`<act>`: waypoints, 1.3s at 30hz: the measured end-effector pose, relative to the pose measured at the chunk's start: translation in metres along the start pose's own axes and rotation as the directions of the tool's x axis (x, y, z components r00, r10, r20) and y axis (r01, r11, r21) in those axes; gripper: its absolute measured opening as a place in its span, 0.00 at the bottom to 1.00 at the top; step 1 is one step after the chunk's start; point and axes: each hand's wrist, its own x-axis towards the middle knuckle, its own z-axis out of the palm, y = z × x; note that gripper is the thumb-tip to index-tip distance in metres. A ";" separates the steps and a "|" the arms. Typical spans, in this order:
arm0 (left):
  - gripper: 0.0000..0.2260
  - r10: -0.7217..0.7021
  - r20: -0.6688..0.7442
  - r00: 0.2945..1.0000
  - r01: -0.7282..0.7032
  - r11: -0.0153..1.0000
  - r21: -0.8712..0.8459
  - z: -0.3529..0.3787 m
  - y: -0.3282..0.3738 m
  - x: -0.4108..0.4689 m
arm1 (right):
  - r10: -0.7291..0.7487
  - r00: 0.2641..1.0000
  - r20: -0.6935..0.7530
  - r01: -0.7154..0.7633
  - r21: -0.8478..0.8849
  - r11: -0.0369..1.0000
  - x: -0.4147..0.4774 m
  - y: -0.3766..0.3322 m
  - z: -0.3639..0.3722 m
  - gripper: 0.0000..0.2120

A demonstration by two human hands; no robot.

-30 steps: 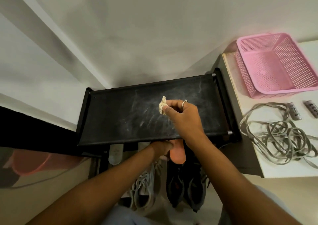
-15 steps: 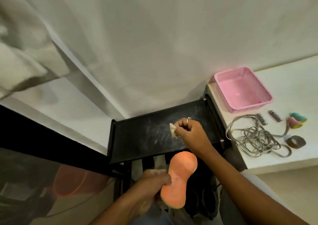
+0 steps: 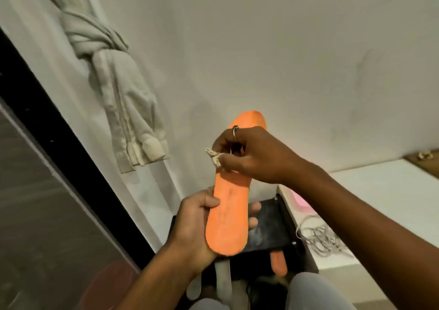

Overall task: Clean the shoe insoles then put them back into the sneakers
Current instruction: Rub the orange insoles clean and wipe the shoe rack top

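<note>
My left hand (image 3: 197,224) grips the heel end of an orange insole (image 3: 229,212) and holds it up lengthwise in front of me. My right hand (image 3: 251,154), a ring on one finger, pinches a small crumpled pale cloth (image 3: 213,156) and presses it against the insole's middle. A second orange insole (image 3: 278,263) sticks out below the black shelf (image 3: 268,231). Two grey insoles (image 3: 222,277) hang beside it. The sneakers are hidden beneath my arms.
A knotted pale curtain (image 3: 118,91) hangs at the left against the wall. A white counter (image 3: 380,198) at the right carries a grey tangled cord (image 3: 320,237) and a sliver of the pink basket (image 3: 301,203). A dark door frame (image 3: 59,148) runs diagonally at left.
My left hand has lifted the orange insole from below the shelf up to chest height. My right hand left the shelf top with the cloth and now presses it on the insole. My view tilted upward.
</note>
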 end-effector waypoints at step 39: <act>0.35 0.478 0.107 0.872 -0.487 0.870 0.082 0.112 0.033 -0.148 | -0.350 0.922 -0.166 0.338 -0.097 0.936 -0.131 -0.203 -0.019 0.09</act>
